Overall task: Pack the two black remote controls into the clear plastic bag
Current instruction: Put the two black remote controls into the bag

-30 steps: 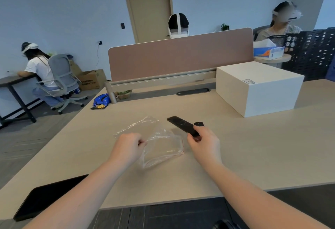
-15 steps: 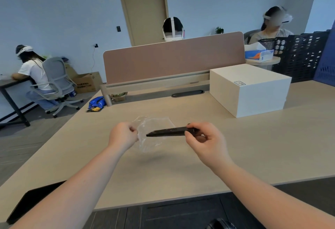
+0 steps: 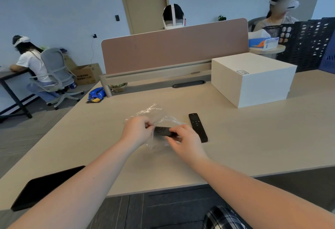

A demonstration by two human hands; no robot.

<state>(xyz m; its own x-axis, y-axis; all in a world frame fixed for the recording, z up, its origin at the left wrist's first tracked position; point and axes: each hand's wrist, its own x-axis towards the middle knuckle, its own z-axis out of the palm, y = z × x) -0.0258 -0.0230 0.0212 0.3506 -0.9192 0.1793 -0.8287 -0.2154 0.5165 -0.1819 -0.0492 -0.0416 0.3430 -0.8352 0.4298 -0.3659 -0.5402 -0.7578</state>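
Note:
My left hand [image 3: 136, 130] pinches the edge of the clear plastic bag [image 3: 159, 115], holding it just above the table. My right hand [image 3: 186, 140] grips one black remote control [image 3: 162, 131] by its right end; its left end points into the bag's mouth between my hands. The second black remote control [image 3: 197, 126] lies flat on the beige table [image 3: 253, 134], just right of my right hand, with its long axis running away from me.
A white box [image 3: 253, 78] stands at the back right. A black tablet [image 3: 41, 187] lies at the near left edge. A pink divider [image 3: 174, 51] closes the far side, with a blue packet [image 3: 96, 94] near its left post. People sit beyond.
The bag and the held remote came closer together, with the remote's end now at the bag's mouth. The second remote, hidden before, now shows lying on the table.

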